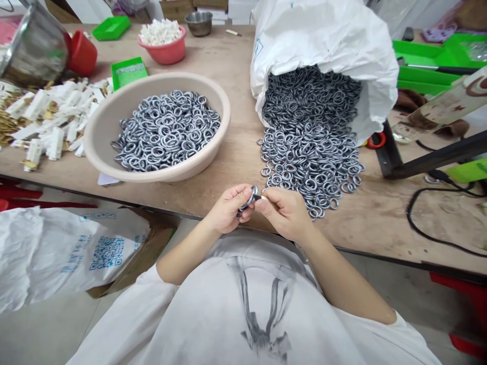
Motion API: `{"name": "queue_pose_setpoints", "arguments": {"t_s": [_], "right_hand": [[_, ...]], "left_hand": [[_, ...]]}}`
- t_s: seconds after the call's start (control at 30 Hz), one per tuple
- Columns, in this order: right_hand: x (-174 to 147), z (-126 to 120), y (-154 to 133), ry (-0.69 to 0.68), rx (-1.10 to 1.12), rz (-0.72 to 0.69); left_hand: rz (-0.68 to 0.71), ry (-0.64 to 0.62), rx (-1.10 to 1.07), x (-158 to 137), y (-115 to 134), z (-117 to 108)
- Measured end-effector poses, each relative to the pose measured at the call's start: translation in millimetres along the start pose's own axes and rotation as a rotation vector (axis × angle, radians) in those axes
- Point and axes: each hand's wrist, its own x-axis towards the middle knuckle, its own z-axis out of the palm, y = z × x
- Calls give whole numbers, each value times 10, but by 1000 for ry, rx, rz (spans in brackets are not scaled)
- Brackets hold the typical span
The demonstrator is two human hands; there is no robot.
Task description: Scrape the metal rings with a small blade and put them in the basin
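Several grey rings (249, 198) are pinched in my left hand (231, 209), thumb on top and fingers curled beneath. My right hand (286, 210) meets it at the table's front edge, closed on a small dark tool (257, 197) whose tip touches the rings. Most of that tool is hidden by my fingers, so its kind is unclear. Just beyond my right hand, a pile of loose grey rings (312, 157) spills from a white sack (323, 35). A beige basin (224, 119) holding more such rings (167, 129) stands beyond my left hand.
White plastic pieces (57, 116) lie heaped at the left, near a tilted metal bowl (38, 48) and a red cup (81, 52). A red bowl (163, 53) and green trays (129, 72) sit behind. At right are a black metal bar (437, 154) and a cable (413, 213).
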Motion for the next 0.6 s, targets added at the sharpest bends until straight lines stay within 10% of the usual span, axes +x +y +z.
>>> {"name": "queue_pose_setpoints", "arguments": {"t_s": [0.3,0.6], "right_hand": [[101,-40,154,64,-21,168],[-9,51,-106,62,-208,-90]], "left_hand": [[16,-72,30,-70,-16,-5],[62,94,28,-18,-39,23]]}}
